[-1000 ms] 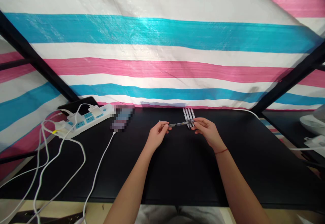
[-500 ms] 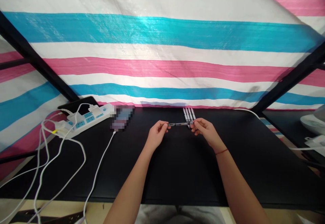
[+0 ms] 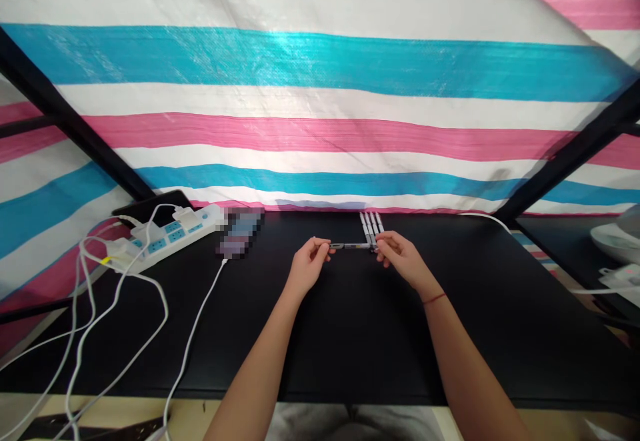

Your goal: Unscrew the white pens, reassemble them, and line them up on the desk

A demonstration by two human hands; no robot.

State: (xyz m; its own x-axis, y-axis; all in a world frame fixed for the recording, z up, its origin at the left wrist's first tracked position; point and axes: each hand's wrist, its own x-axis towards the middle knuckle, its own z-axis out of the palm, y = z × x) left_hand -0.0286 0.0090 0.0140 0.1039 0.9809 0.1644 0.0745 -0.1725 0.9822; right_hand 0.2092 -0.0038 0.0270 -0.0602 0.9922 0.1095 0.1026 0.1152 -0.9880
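Note:
A slim pen (image 3: 356,246) lies level between my two hands, above the black table (image 3: 360,334). My left hand (image 3: 311,261) pinches its left end, where a grey cap-like part with a clip (image 3: 337,246) shows. At the other end, my right hand (image 3: 400,257) grips the pen with thumb and fingers; that tip is hidden by the fingertips. Just behind my right hand, several white pens (image 3: 371,225) lie side by side on the table, their near ends partly covered by the hand and the held pen.
To the left, a white power strip (image 3: 173,237) carries plugs and tangled white cables (image 3: 120,294). A pixelated phone-like thing (image 3: 241,233) with a white cable lies nearby. Black frame posts (image 3: 545,157) and a striped sheet (image 3: 320,141) enclose the table. A bowl (image 3: 617,241) stands far right.
My right hand has shifted slightly left, towards my left hand, and the visible stretch of pen between them is a little shorter. My left hand has hardly moved.

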